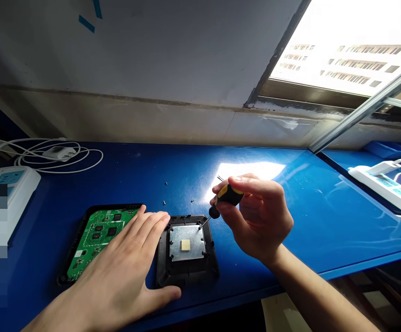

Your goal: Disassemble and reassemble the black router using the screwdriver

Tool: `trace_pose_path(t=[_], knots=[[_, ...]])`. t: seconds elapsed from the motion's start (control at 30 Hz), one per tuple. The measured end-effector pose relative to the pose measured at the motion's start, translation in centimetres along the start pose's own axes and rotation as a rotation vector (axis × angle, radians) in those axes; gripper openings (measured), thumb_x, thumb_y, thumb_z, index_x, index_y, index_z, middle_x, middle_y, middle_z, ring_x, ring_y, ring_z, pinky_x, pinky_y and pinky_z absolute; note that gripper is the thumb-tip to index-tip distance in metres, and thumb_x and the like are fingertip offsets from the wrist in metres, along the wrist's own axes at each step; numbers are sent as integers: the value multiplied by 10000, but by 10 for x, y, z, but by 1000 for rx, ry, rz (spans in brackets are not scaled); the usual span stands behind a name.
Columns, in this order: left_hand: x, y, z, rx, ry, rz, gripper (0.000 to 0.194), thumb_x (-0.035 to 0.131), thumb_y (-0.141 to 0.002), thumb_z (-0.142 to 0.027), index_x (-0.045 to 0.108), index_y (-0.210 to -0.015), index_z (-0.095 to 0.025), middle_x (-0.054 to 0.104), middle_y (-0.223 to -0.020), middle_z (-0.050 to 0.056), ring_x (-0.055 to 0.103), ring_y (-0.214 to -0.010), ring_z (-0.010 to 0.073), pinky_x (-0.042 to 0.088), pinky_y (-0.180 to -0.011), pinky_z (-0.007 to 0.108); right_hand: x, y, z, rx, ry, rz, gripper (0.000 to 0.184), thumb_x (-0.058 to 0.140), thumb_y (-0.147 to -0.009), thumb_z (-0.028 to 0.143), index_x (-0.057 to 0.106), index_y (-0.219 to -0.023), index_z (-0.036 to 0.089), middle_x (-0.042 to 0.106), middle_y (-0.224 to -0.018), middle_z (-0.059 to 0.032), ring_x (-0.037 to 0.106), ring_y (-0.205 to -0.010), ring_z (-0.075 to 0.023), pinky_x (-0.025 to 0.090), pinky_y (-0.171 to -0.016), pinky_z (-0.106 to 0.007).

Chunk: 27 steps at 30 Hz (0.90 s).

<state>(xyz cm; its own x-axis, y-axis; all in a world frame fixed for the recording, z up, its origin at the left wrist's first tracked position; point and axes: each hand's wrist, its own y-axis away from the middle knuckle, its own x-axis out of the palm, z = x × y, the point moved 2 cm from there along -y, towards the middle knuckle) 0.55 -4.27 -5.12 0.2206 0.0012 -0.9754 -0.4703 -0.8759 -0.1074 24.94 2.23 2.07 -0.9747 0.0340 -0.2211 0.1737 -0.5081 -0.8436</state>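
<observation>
My right hand grips a screwdriver with a black and yellow handle. Its shaft slants down to the upper right corner of a metal plate, at a screw there. Two thin dark tips poke out past my right fingers; what they belong to is hidden. The plate, with a pale square pad on it, lies inside a black plastic cover. My left hand is spread flat, fingertips at the cover's left edge. It partly hides a green circuit board in a black casing.
Several small screws lie on the blue table behind the cover. At the left are a white power strip and a coiled white cable with an adapter. Another power strip stands beyond a metal frame on the right.
</observation>
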Motion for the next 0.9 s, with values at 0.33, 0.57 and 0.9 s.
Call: trace_pose_path(t=[0.33,0.57,0.9], knots=[[2,-1,1,-3,47,-19,1123,716,-763,-805,290,-1659,-279,443,-1676,67,283,-1577,456,527,-1148,606,-1,4,3,130,-95,146,435,525,-1022,77,546,-1393,303,731,-1222,-51,749,-875,-144,657,-749,-352],[0,-1,-1,-6,41,-6,1098,700,-778,-813,297,-1649,-281,439,-1679,66,292,-1569,462,531,-1138,614,3,-6,-6,61,-78,63,283,657,-1011,329,608,-1282,265,692,-1118,-59,719,-838,-171,635,-672,-358],[-1,-1,1,4,43,15,1101,696,-783,-809,296,-1658,-273,439,-1677,75,299,-1561,470,559,-1108,619,2,-12,-6,-5,79,-115,206,760,-932,240,692,-1121,290,646,-829,12,662,-749,-158,591,-592,-321]])
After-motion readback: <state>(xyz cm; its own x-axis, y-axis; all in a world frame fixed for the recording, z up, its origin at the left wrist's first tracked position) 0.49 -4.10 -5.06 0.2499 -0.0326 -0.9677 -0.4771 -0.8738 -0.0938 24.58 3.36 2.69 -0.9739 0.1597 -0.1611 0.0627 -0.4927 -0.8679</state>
